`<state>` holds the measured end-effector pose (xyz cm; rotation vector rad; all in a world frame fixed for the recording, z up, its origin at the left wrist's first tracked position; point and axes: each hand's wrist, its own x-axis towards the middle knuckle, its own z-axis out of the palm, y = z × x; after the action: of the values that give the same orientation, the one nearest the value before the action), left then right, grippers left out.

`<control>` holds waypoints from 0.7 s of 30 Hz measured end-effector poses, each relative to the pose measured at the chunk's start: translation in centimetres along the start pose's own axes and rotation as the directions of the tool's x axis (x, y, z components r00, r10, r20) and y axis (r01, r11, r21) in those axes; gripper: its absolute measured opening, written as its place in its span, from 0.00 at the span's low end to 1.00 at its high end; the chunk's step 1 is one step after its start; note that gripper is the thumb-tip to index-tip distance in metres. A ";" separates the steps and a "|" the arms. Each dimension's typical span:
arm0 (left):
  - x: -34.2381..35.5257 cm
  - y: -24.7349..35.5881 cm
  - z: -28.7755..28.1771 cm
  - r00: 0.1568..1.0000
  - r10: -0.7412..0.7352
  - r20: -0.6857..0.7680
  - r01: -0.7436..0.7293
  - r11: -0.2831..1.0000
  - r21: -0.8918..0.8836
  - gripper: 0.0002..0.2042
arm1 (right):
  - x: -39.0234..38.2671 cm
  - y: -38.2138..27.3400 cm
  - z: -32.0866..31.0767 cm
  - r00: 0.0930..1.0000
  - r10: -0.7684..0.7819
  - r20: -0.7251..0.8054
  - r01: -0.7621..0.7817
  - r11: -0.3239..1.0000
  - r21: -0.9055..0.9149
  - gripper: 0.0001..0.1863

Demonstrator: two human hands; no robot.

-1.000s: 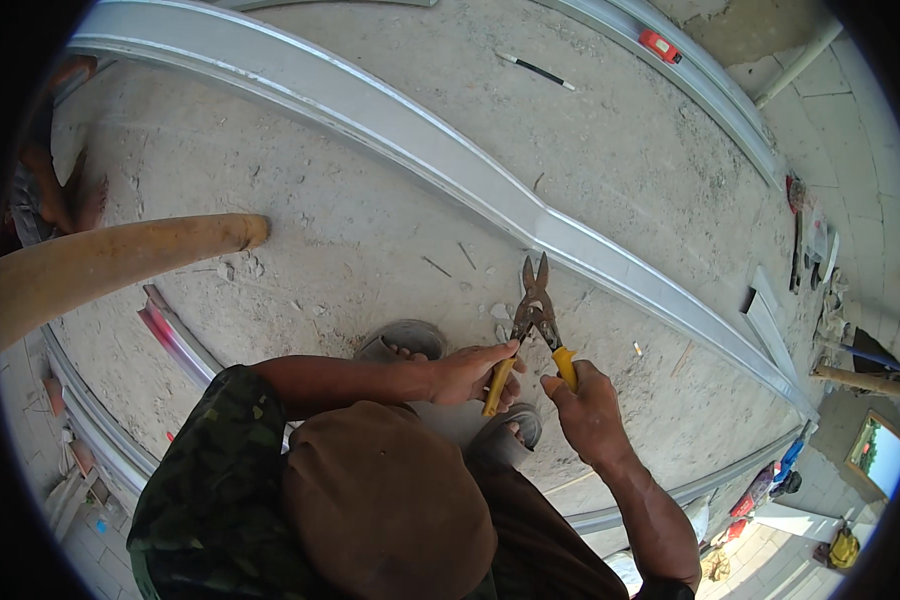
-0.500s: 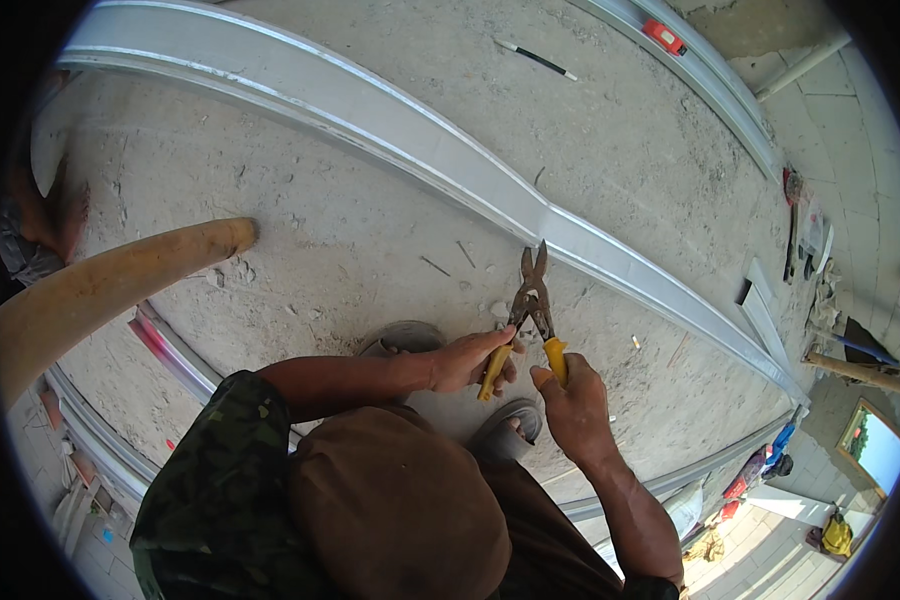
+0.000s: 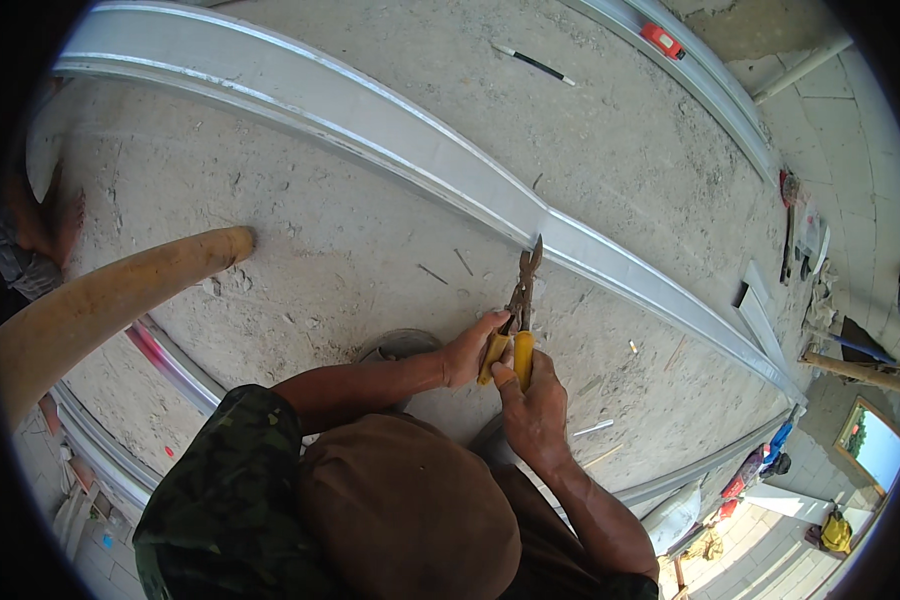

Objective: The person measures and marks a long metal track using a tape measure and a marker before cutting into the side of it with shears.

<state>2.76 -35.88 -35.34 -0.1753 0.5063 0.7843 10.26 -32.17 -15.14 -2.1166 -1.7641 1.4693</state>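
Both my hands are on a pair of tin snips with rusty dark metal jaws and yellow handles. My left hand is closed round the left handle, and my right hand grips the right one. The handles stand close together. The snips' jaws point away from me, with their tips by the near edge of a long silver metal channel. Whether the tips touch the channel I cannot tell. The channel runs diagonally across the floor and has a kink just beyond the snips.
A thick tan pole juts in from the left, near another person's foot. A black-and-white marker lies beyond the channel. On a far metal rail sits a red tape measure. More rails lie at left.
The snips' handles have come together and the jaws have narrowed. My right hand has moved left and slightly nearer me.
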 end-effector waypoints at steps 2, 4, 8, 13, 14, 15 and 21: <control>0.0 0.5 0.8 1.000 -0.002 -0.028 0.002 1.000 -0.018 0.24 | 0.2 0.6 0.3 0.999 -0.017 -0.038 0.019 0.998 0.064 0.20; 0.3 0.9 0.2 1.000 0.000 0.004 0.000 1.000 -0.021 0.24 | 0.5 0.4 0.4 0.999 -0.023 -0.048 0.027 0.996 0.082 0.20; 1.1 1.7 -0.5 1.000 -0.012 -0.025 0.012 1.000 -0.003 0.25 | 0.9 -0.1 0.8 0.995 -0.038 -0.089 0.049 0.991 0.123 0.15; -2.7 6.7 3.5 0.981 0.074 -0.178 0.022 0.872 0.488 0.27 | 1.1 2.1 0.4 0.995 0.030 -0.094 -0.008 0.972 0.235 0.18; -3.9 8.3 4.3 0.959 0.192 -0.208 -0.014 0.765 0.643 0.29 | 1.1 2.6 0.8 0.994 0.029 -0.108 -0.002 0.970 0.243 0.20; -4.7 9.8 4.6 0.960 0.189 -0.208 -0.009 0.759 0.651 0.29 | 1.1 2.5 1.0 0.993 0.031 -0.112 -0.002 0.968 0.252 0.20; -4.4 12.0 3.0 0.788 0.576 -0.218 -0.308 0.675 0.670 0.32 | 1.1 1.1 1.8 0.992 0.046 -0.115 -0.005 0.944 0.329 0.21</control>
<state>-7.27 -29.27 -30.13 0.4236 1.2273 1.0391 9.85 -32.63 -17.45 -2.0145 -1.3449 1.4819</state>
